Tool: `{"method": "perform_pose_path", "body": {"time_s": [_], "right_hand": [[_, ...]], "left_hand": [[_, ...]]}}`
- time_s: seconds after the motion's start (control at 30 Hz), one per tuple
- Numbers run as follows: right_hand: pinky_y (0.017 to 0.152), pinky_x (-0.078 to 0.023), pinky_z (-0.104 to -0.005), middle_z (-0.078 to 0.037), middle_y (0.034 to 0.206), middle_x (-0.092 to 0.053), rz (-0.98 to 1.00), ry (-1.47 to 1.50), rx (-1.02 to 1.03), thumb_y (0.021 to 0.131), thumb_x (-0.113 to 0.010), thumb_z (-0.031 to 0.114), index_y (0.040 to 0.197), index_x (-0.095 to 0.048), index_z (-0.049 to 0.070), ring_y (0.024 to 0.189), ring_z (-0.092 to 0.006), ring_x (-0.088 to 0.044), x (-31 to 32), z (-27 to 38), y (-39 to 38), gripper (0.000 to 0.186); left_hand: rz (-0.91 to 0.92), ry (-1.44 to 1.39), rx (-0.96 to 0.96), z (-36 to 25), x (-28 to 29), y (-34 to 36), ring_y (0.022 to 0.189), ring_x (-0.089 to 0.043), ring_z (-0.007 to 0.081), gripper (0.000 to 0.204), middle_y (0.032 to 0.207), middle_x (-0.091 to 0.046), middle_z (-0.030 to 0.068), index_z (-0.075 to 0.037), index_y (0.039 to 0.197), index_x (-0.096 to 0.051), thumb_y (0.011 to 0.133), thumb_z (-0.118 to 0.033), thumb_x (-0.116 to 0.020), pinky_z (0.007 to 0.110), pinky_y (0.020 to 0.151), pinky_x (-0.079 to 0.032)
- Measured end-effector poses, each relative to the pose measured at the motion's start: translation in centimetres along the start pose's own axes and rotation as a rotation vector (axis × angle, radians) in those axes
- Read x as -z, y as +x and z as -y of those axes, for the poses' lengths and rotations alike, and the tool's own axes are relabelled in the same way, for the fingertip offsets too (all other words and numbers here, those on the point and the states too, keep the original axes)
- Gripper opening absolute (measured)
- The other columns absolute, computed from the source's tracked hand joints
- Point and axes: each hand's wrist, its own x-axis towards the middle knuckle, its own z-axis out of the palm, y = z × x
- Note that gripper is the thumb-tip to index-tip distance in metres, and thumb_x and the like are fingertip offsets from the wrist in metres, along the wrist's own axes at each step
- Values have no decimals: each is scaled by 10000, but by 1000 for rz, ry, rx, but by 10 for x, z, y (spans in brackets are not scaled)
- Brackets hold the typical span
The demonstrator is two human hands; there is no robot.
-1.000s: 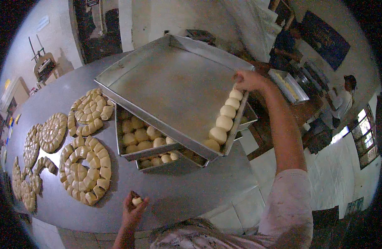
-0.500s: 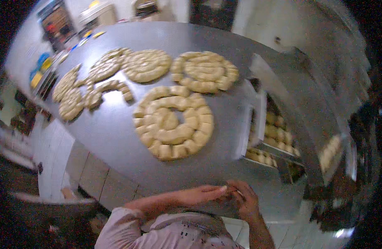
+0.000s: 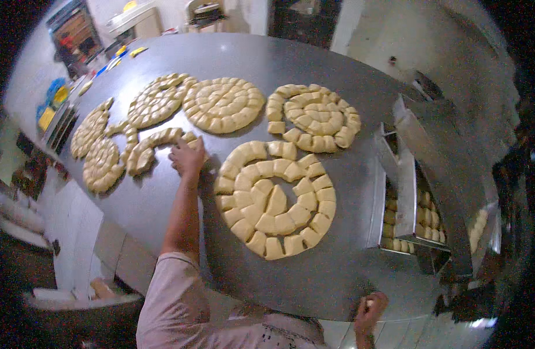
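Pale dough coils [image 3: 284, 221] flank left hand [image 3: 188, 158], grip unclear; trays [image 3: 406, 198] beyond right hand [image 3: 370, 311], fingers clasping pale lump [image 3: 369, 303].

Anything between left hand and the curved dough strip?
Nothing visible. The left hand is already at the right end of the curved dough strip. The big dough coil lies to the hand's right, out of the way.

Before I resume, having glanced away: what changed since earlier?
The view swung left. The right hand withdrew from the upper metal tray to the near side of the table; the left hand reached forward to the curved strip of dough. The dough spirals stayed put.
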Motion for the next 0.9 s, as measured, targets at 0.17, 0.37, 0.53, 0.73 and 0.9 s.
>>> {"method": "perform_pose_path", "body": {"time_s": [0.17,0.37,0.53,0.73,0.9], "right_hand": [[840,-404,-444,-213,983,-543,-397,-93,-238,750,-641,196,1013,-536,-27,955,-370,-497,-4,-55,79,361],[844,-366,-447,-186,926,-521,-203,-75,-63,716,-638,169,957,-546,-4,897,-364,-477,10,-50,49,310],[841,-369,-469,-192,957,-496,-588,-261,-245,713,-620,135,869,-515,7,925,-367,-467,-7,-88,89,227],[842,-388,-437,-203,983,-487,-425,17,-150,699,-642,113,852,-521,7,965,-368,-461,21,-112,68,222],[856,-406,-422,-171,1033,-496,-308,-29,-74,691,-641,78,885,-529,16,1020,-355,-464,28,-101,62,233]], "left_hand": [[14,598,-342,12,-69,62,968,-513,296,464,1058,-515,154,-57,1058,-532,748,-402,-538,432,797,-431],[128,43,-507,43,-66,70,1167,-388,342,563,1231,-431,210,24,1248,-354,804,-244,-575,407,974,-320],[-426,-253,-1054,82,-98,56,1172,-401,334,521,1270,-393,222,29,1250,-343,817,-174,-551,392,982,-330],[-113,-602,-840,57,-17,-4,1120,-447,335,443,1220,-444,218,24,1187,-424,795,-133,-557,414,937,-378],[303,-992,-560,30,45,-105,1088,-479,299,420,1199,-474,199,20,1172,-445,799,-135,-558,394,930,-382]]}}
